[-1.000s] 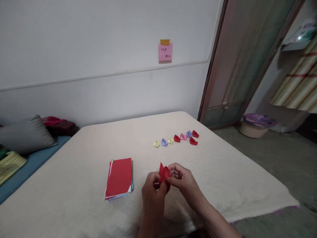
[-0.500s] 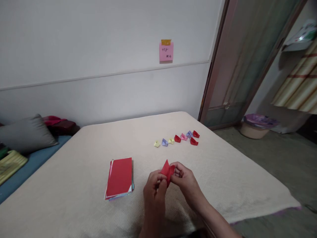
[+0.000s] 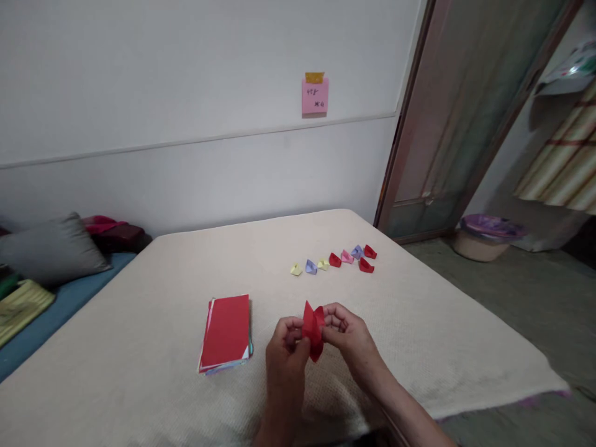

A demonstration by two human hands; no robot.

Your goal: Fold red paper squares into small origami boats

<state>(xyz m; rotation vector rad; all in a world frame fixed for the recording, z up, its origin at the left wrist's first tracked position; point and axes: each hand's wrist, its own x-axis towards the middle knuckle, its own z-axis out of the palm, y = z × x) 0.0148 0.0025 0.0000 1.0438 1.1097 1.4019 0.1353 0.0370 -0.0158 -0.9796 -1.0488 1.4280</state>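
Red folded paper (image 3: 311, 331) stands roughly upright between the two hands, over the near part of the cream cloth (image 3: 162, 298); the left hand (image 3: 285, 351) pinches its left side between thumb and fingers; the right hand (image 3: 351, 338) grips its right side likewise. Left of the hands lies a paper stack (image 3: 226, 332) topped by a red sheet; beyond them sit eight small folded pieces (image 3: 334, 261) in yellow, lavender, pink and red, mostly in a loose row.
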